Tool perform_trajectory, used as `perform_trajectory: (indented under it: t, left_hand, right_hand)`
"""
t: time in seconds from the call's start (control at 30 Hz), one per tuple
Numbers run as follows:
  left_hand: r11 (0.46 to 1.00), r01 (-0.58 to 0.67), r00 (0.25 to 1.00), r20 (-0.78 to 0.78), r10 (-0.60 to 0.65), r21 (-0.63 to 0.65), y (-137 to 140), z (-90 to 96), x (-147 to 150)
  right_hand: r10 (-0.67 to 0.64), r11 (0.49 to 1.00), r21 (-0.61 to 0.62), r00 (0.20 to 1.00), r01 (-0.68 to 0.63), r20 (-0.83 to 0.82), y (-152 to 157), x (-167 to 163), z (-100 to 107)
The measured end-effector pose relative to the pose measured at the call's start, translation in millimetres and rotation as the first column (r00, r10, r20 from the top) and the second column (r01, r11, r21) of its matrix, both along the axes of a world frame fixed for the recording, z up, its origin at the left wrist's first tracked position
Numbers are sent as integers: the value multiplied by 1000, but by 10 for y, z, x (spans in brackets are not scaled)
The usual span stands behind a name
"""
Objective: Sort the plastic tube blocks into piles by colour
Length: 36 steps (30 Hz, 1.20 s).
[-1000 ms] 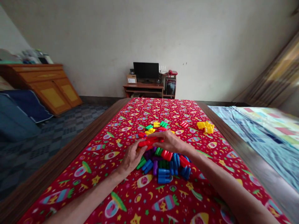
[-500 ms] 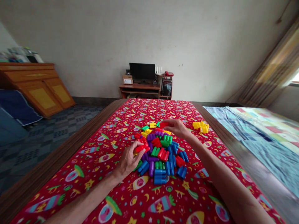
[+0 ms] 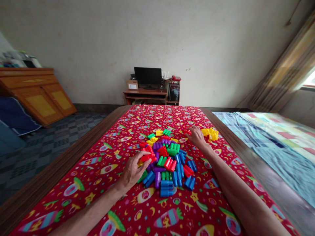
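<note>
Plastic building blocks in several colours lie heaped on the red patterned tablecloth (image 3: 147, 195). At the heap's left edge, the fingers of my left hand (image 3: 131, 170) are closed round a red block (image 3: 148, 157). My right hand (image 3: 197, 136) is to the right of the heap's far end, its fingers on another red block (image 3: 187, 131) at the cloth. Just right of that hand sits a group of yellow blocks (image 3: 210, 133). Blue blocks (image 3: 167, 188) lie at the near side of the heap, with purple, green and red ones behind them.
Dark wooden table edges (image 3: 228, 137) border the cloth. A bed with a blue and checked cover (image 3: 278, 157) stands to the right. Beyond the table are a desk with a monitor (image 3: 148, 76) and, at left, a wooden cabinet (image 3: 41, 95).
My right hand has moved right with its red block, from the far end of the heap to beside the yellow group. My left hand still holds its red block at the heap.
</note>
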State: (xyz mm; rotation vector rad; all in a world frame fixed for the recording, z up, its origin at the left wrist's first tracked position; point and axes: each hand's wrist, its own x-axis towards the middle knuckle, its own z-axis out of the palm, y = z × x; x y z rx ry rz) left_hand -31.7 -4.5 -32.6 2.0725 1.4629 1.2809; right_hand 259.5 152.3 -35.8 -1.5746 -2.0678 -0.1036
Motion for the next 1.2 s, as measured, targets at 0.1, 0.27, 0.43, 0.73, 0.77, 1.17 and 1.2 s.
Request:
perform_trajectory:
  t: [0.1, 0.27, 0.43, 0.73, 0.77, 1.17, 1.2]
  left_hand:
    - [999, 18, 999, 28, -16, -48, 12, -26, -19]
    - [996, -1, 974, 224, 22, -94, 48, -147, -39]
    - [988, 80, 946, 321, -33, -134, 41, -153, -12]
    - [991, 102, 975, 205, -83, -84, 1, -77, -12]
    - [992, 99, 978, 192, -84, -73, 3, -76, -10]
    - [992, 113, 987, 120, -106, -55, 24, -79, -15]
    - [992, 114, 988, 115, -107, -57, 25, -81, -18]
  right_hand:
    - [201, 979, 18, 969, -201, -144, -161, -228, 234]
    - [736, 584, -156, 600, -797, -314, -730, -813, 586]
    - [829, 540, -165, 555, -826, -64, -1054, -1095, 571]
    - [534, 819, -83, 807, -568, -252, -595, -752, 578]
    - [464, 864, -65, 840, -499, -281, -502, -675, 565]
    - [114, 994, -12, 989, -113, 90, 128, -12, 14]
    - [109, 994, -16, 988, -108, 111, 125, -11, 4]
